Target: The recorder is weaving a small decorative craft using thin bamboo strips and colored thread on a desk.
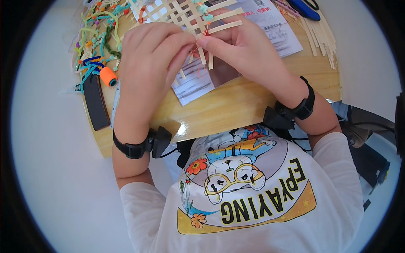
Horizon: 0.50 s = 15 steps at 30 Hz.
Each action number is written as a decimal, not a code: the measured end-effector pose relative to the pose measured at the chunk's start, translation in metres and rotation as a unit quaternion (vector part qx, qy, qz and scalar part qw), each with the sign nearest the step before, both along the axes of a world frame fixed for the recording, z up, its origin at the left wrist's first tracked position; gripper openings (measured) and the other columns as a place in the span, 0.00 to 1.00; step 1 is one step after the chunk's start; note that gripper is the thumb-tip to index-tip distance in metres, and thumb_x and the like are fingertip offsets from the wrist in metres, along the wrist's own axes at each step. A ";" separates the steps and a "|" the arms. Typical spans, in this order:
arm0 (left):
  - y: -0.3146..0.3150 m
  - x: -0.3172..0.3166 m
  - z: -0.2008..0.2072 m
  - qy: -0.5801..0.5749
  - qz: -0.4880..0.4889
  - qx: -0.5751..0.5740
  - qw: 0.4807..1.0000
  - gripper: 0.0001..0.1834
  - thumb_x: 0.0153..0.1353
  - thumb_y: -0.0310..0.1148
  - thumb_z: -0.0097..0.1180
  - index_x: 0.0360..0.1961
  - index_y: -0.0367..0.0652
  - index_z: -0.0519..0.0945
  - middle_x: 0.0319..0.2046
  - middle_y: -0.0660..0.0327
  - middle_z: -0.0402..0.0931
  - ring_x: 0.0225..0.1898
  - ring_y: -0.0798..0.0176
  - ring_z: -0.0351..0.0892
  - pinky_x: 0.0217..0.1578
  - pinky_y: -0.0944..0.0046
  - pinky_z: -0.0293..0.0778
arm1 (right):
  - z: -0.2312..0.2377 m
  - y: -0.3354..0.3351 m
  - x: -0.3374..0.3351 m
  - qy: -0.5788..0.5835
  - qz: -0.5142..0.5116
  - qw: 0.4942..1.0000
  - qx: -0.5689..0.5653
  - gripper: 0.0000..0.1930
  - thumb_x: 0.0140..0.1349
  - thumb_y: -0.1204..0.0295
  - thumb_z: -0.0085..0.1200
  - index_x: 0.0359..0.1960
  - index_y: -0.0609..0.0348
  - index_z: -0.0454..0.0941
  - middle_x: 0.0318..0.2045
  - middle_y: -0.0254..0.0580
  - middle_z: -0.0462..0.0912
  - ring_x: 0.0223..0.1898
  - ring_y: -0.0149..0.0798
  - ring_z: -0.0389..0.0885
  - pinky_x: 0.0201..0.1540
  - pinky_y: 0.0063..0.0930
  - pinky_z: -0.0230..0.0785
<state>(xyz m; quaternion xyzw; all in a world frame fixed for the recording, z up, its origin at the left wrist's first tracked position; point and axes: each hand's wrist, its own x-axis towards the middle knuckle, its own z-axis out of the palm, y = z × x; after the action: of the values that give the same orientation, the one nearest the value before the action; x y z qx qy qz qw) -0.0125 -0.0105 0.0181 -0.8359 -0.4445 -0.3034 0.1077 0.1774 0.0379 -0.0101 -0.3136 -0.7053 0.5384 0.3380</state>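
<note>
A lattice of pale, flat bamboo strips (pixel 185 17), loosely woven with free ends sticking out, is held up at the table's far side. My right hand (pixel 240 44) grips its near right part, thumb on top and the other fingers behind the strips. My left hand (pixel 154 52) is closed in a pinch at the weave's near edge, close to the right thumb. Thin red thread (pixel 195 51) shows at the left fingertips, though their exact grip is partly hidden. A strand of turquoise fluffy tufts (pixel 205 12) lies along the weave.
Left of my hands lie a tangle of coloured cords (pixel 101 31), an orange thread spool (pixel 108 76), a dark phone (pixel 95 103) and a ruler (pixel 115 103). Printed sheets (pixel 287 40) lie beneath the weave. Loose strips (pixel 322 36) and blue-handled scissors (pixel 304 9) are at right.
</note>
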 end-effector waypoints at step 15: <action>-0.046 0.031 0.021 -0.333 -0.279 -0.311 0.846 0.02 0.63 0.26 0.47 0.35 0.44 0.69 0.25 0.60 0.74 0.24 0.62 0.73 0.31 0.61 0.69 | 0.009 0.027 0.015 0.070 -0.046 0.992 -0.092 0.12 0.61 0.64 0.55 0.30 0.62 0.80 0.19 0.29 0.77 0.19 0.21 0.69 0.22 0.16 0.60</action>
<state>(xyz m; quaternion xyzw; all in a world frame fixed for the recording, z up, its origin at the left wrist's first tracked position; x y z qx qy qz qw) 0.0185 -0.0567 0.0394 -0.7633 -0.2731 -0.4264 -0.4013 0.1924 0.0644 -0.0009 -0.3370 -0.6122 0.6055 0.3809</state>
